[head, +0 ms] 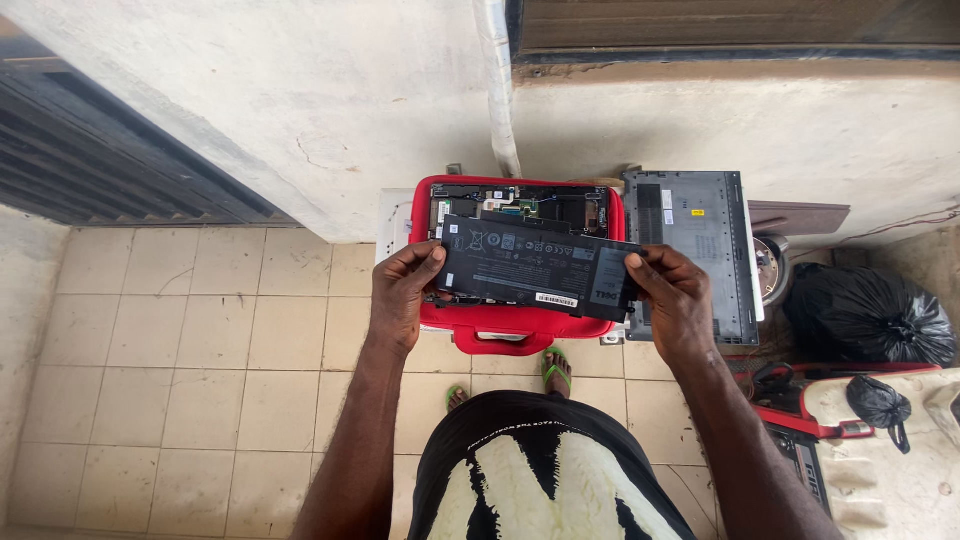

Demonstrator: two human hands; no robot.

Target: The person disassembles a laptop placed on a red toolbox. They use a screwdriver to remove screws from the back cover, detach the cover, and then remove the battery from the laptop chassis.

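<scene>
Battery held over the opened laptop, centre of frame
Left hand (403,292) and right hand (672,295) pinched the flat black battery (535,265) by its ends, fingers closed; a slipped grip could drop it onto the laptop (520,203)

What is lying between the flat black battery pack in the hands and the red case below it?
In the head view, the opened laptop with exposed internal parts lies between the battery pack and the red case.

Matt black plastic battery pack (535,265), glossy red case (500,322), grey metal-looking cover (700,250), smooth tiles (200,330).
</scene>
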